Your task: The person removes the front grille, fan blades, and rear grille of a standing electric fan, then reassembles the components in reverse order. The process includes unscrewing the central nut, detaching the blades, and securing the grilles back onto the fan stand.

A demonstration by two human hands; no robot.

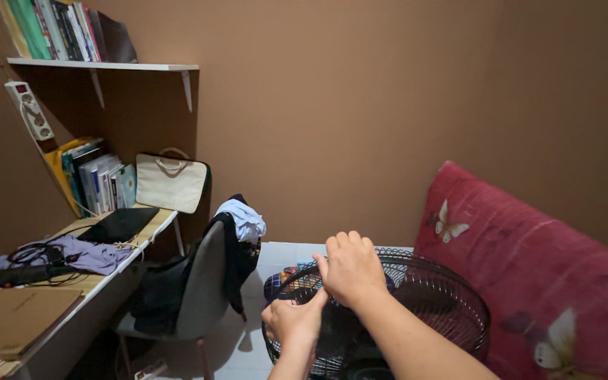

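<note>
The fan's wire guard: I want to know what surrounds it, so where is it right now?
The black wire guard sits low and right of centre in the head view, under both hands, between the grey chair and the red butterfly-print cushion.

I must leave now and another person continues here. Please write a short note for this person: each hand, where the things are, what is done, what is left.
Left hand: grips the near rim of the black wire fan grille.
Right hand: rests on top of the grille, fingers curled over the wires.
The fan stands on the white floor, between the grey chair and the red mattress.
Done: the grille is held in both hands.
Left: whether it is fastened or loose cannot be seen.
</note>
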